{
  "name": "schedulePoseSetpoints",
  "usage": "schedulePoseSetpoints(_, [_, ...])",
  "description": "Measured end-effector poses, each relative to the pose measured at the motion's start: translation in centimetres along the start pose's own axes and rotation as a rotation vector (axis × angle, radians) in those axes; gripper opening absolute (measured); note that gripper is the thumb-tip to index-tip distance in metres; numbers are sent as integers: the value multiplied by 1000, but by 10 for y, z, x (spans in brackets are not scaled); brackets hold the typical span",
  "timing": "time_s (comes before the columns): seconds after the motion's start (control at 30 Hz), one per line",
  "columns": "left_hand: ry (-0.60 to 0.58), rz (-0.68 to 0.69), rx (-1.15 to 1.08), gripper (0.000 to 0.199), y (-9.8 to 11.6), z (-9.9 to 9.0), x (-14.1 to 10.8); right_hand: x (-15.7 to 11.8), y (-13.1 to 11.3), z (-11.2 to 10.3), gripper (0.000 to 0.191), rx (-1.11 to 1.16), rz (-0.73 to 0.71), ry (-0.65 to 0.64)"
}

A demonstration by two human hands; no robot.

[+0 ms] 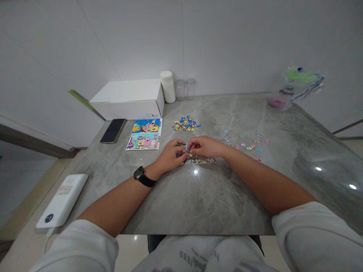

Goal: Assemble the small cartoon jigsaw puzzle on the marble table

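Note:
My left hand (pixel 172 154), wearing a black watch (pixel 141 175) at the wrist, rests at the left edge of a partly covered jigsaw puzzle (pixel 202 160). Its fingers are curved and apart, with the tips touching the puzzle. Over the upper part of the same puzzle is my right hand (pixel 202 146), thumb and fingers pinched together. Whatever lies between those fingertips is too small and hidden to make out. Beyond both hands sits a heap of loose puzzle pieces (pixel 186 124), blue and yellow. More scattered pieces (pixel 249 146) lie to the right, past my right forearm.
On the left are a cartoon picture sheet (pixel 145 134), a phone (pixel 113 131) and a white corded device (pixel 62 201). A white box (pixel 127 100), a white bottle (pixel 168 87) and two clear glasses (pixel 185 90) stand along the wall. A plastic bag (pixel 296 88) sits at the back right.

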State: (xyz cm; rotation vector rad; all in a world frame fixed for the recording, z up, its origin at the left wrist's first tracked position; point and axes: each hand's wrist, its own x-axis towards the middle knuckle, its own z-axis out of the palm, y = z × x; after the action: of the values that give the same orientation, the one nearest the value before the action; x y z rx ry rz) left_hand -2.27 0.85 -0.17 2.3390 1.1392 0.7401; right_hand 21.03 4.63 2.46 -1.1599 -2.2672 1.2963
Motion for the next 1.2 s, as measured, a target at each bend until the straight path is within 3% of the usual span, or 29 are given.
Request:
schedulePoseSetpoints(0.3, [10, 10, 20, 12, -1, -1, 0, -1, -3, -4, 20, -126, 8, 45])
schedulePoseSetpoints(0.7, [-23, 130, 122, 15, -2, 2, -2, -3, -9, -4, 17, -293, 10, 77])
schedulePoseSetpoints(1.2, [-5, 83, 144, 12, -2, 4, -2, -3, -9, -3, 17, -358, 18, 84])
